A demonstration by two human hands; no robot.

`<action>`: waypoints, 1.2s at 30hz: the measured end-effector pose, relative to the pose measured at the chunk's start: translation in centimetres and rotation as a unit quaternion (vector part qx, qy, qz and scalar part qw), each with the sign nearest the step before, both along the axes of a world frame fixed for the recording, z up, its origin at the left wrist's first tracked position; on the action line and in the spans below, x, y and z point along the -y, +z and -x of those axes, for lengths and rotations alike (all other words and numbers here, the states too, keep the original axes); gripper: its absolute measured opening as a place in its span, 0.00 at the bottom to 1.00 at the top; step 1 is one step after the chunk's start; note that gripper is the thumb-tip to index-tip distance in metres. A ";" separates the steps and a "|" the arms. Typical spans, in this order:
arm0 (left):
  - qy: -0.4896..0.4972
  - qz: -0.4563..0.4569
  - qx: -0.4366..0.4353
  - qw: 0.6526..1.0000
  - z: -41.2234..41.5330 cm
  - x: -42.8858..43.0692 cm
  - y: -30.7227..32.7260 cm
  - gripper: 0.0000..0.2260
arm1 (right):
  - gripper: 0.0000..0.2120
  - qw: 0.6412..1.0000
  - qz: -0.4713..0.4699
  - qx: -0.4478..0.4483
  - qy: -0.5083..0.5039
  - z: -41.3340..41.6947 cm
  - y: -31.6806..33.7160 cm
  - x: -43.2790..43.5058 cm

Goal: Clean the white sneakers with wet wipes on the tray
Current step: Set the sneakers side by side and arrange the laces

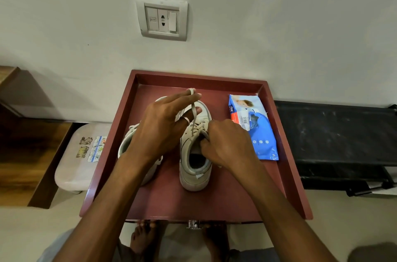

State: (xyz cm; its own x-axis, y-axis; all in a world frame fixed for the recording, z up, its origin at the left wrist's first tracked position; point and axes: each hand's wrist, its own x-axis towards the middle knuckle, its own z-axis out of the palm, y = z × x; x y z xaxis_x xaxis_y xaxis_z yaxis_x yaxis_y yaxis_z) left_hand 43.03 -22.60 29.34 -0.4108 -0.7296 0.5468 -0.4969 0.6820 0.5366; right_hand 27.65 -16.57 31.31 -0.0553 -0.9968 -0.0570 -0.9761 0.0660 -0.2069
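Two white sneakers stand on a dark red tray (214,203). The right sneaker (194,173) is in the middle, heel toward me. The left sneaker (126,145) is mostly hidden under my left arm. My left hand (163,126) holds the right sneaker's shoelace (193,109), which is looped over its fingers and pulled up and away. My right hand (225,143) pinches the laces at the sneaker's tongue. A blue pack of wet wipes (257,130) lies flat at the tray's right side, untouched.
The tray sits against a grey wall with a switch and socket plate (162,17). A pale plastic stool (79,158) and wooden furniture (25,143) are to the left, a black bench (335,132) to the right. My bare feet (146,233) are below the tray's front edge.
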 end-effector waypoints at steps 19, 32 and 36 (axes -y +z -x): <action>0.123 -0.035 0.032 0.991 -1.1 0.8 0.6 0.06 | 0.09 0.996 0.072 0.040 0.046 -0.9 -2.1 0.9; 0.105 -0.051 0.037 0.992 -1.3 0.5 1.3 0.06 | 0.08 0.997 0.074 0.013 0.018 -0.7 -1.1 0.9; 0.107 -0.136 0.041 0.984 -1.8 0.0 2.6 0.09 | 0.08 0.999 0.050 0.014 -0.015 -0.3 -0.9 -0.2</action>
State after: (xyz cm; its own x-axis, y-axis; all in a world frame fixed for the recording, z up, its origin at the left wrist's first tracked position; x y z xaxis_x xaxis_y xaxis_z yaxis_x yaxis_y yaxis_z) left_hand 44.87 -22.63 31.98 -0.2675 -0.9186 0.2910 -0.6629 0.3946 0.6363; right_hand 27.95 -16.39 30.41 -0.0855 -0.9955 0.0400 -0.9679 0.0735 -0.2404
